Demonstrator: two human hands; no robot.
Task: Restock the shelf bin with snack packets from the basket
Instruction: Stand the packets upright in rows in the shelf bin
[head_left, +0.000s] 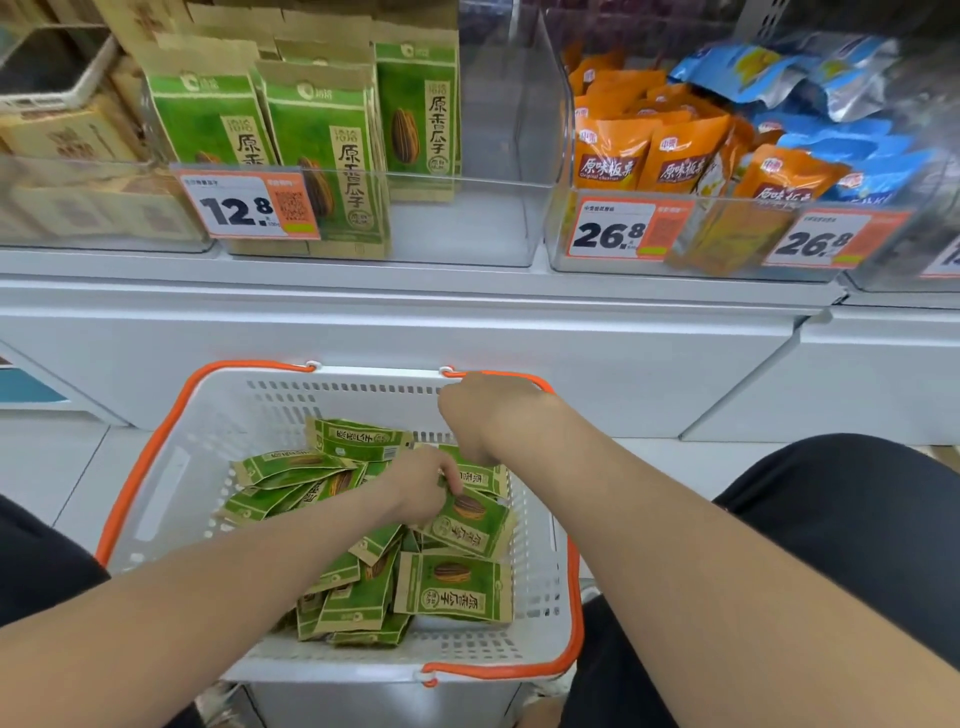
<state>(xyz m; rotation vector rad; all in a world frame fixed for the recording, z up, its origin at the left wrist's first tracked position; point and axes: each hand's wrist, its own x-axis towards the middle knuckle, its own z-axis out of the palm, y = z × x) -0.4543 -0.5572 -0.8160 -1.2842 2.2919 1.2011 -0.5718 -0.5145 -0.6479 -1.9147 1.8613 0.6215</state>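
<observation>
A white basket (171, 499) with orange handles sits low in front of me and holds several green sunflower-seed packets (452, 592). My left hand (421, 486) reaches into the basket and pinches the top of one green packet (470, 525) near the right wall. My right hand (480, 415) is curled over the far right part of the basket, its fingers closed on green packets (480, 475) beneath it. Above, the clear shelf bin (467, 223) holds upright green packets (322, 156) on its left side, with its right side bare.
An orange price tag reading 12.8 (247, 208) hangs on the bin's front. A neighbouring bin to the right holds orange packets (649, 150) and blue packets (831, 130). Brown packets (67, 140) fill the bin at left. My dark-clothed knees flank the basket.
</observation>
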